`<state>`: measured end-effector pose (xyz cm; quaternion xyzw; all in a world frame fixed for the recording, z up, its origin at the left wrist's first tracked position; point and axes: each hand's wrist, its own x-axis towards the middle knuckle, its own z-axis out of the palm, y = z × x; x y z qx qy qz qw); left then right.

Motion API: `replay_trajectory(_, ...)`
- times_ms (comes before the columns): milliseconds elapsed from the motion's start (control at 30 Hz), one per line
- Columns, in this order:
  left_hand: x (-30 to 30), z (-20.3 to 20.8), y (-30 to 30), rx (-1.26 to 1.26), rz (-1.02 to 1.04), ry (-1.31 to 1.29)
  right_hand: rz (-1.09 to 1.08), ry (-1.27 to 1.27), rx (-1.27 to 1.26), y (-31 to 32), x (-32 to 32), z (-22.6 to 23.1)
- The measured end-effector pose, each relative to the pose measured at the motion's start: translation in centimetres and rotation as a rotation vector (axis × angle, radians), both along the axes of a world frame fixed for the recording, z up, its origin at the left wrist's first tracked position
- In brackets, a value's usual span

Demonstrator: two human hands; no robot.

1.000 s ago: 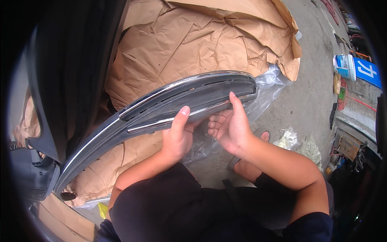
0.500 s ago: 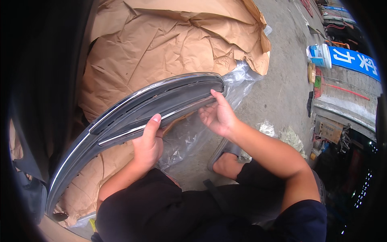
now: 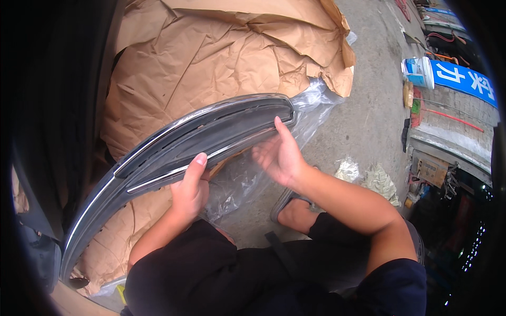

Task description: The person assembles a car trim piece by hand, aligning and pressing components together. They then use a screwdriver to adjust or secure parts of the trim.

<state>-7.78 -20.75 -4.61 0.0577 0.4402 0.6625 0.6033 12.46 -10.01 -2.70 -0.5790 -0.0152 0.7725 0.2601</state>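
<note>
Grey concrete floor (image 3: pixel 374 79) runs up the right side of my view, toward a white bucket (image 3: pixel 418 72) and a blue sign (image 3: pixel 464 84) at the edge, while crumpled brown paper (image 3: pixel 211 58) fills the upper middle and clear plastic (image 3: pixel 234 192) pokes out from under it. On my feed, the left hand (image 3: pixel 188 190) has its thumb laid over the near edge of a dark, curved trim piece (image 3: pixel 232 128), by the chrome strip (image 3: pixel 158 179), with the fingers wrapped beneath, so the edge is pinched between them; the fingertips themselves are hidden from me. Farther along, the right hand (image 3: pixel 284 160) rests its thumb tip on the same edge close to the rounded end, its other fingers (image 3: pixel 263 154) loosely curled and parted from the thumb, a little blurred. I cannot tell whether they touch the underside. From where I watch, the trim piece lies just beyond both hands, its broad end reaching past the right thumb, its narrow tail bending down to the lower left, over the paper and beside a black panel (image 3: pixel 68 79).
</note>
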Motion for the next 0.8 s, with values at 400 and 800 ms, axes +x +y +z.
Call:
replay_trajectory(400,-1.3,-0.5,-3.8,0.149,-0.005,-0.155,0.207,0.171,-0.073,-5.4,-10.5,6.0)
replay_trajectory(800,-3.6,1.9,-2.4,0.076,0.333,0.053,0.268,0.214,-0.132,-5.2,-12.4,6.2)
